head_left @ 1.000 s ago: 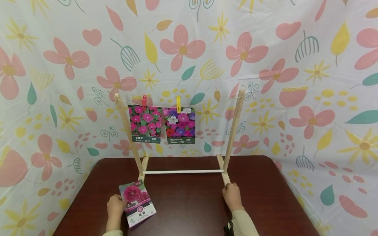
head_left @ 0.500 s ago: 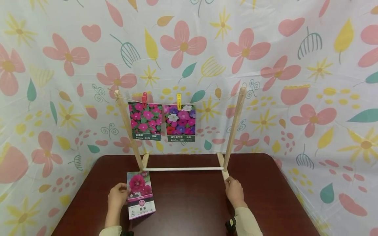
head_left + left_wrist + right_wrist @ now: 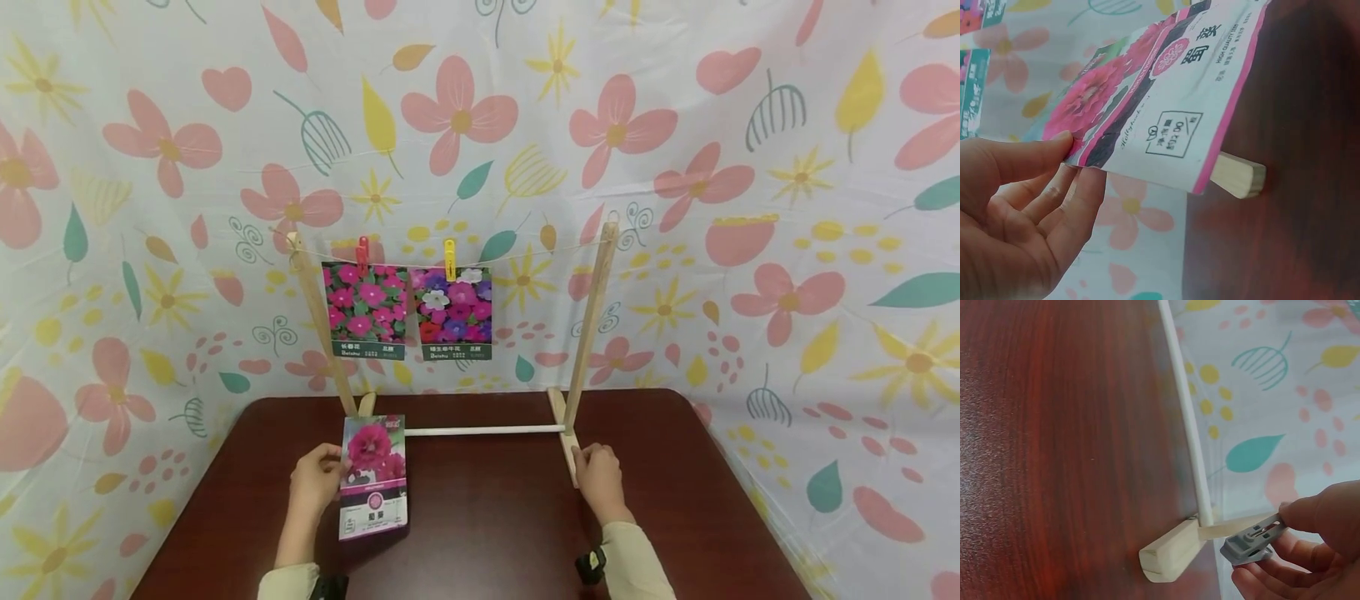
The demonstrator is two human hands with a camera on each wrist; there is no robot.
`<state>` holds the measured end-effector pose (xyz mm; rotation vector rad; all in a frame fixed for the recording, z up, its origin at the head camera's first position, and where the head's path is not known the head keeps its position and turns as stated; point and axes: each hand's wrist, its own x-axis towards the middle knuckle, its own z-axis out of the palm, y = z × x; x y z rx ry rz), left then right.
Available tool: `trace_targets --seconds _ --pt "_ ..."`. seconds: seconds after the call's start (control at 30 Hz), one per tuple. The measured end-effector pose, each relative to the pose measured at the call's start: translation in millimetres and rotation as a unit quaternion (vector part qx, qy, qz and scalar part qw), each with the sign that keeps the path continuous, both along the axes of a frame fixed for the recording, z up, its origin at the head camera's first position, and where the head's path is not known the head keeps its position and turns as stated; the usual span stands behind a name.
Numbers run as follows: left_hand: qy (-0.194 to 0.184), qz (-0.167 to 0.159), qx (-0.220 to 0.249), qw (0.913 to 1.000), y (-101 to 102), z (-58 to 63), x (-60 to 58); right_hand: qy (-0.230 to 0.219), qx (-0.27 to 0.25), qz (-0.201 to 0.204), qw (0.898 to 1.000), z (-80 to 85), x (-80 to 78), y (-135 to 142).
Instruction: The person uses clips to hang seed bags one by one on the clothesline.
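My left hand (image 3: 315,483) pinches the left edge of a seed packet (image 3: 372,475) with a pink flower picture, thumb on the front and fingers behind. In the left wrist view the packet (image 3: 1166,112) is tilted above the table. A grey clothespin (image 3: 1252,540) is held between the thumb and fingers of my right hand (image 3: 1310,550), near the right foot of the wooden frame. From the head view the clothespin is hidden by the hand. Two flower packets hang on the string, one under a red clothespin (image 3: 363,257), the other under a yellow clothespin (image 3: 450,260).
A wooden frame has a left post (image 3: 322,321), a right post (image 3: 592,325) and a white crossbar (image 3: 483,431) low down. It stands on a dark red-brown table (image 3: 480,533). Behind hangs a flower-printed cloth (image 3: 675,108).
My left hand has moved the packet to the right and up, turning it more upright, in front of the frame's left foot. My right hand stays near the right foot, shifting slightly.
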<state>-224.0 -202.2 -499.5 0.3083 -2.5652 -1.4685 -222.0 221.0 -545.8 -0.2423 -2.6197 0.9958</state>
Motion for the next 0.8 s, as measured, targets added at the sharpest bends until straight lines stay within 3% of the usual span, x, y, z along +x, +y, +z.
trace_targets --seconds 0.4,0.57,0.8 --pt "0.039 -0.038 0.010 0.9985 19.3 18.5 -4.4 0.029 -0.010 0.015 0.999 13.7 -1.4 0.0" --pt "0.056 -0.058 0.008 0.9967 27.5 30.4 -7.5 0.038 -0.014 0.036 0.999 29.5 -3.3 0.3" --pt "0.070 -0.086 0.018 0.9937 39.2 44.6 -13.7 0.085 -0.003 0.073 0.994 56.5 -6.6 -3.4"
